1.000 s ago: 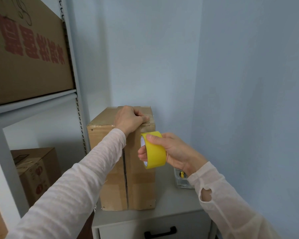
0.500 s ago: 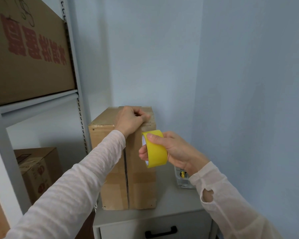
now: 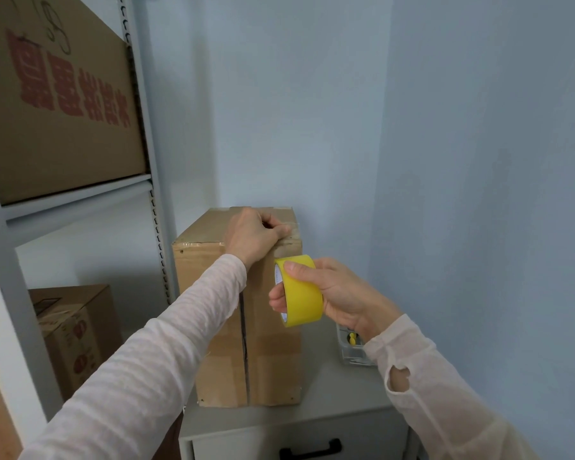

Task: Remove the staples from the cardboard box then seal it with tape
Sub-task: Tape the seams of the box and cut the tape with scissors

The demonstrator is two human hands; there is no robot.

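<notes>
While the box (image 3: 273,346) stands upright on the grey cabinet (image 3: 332,403) in the corner, the left hand (image 3: 254,235) lies on its top front edge with the fingers curled, gripping that edge. The right hand (image 3: 334,293) grasps the yellow tape (image 3: 304,293), thumb outside and fingers through the core, just before the box's front, near the top.
</notes>
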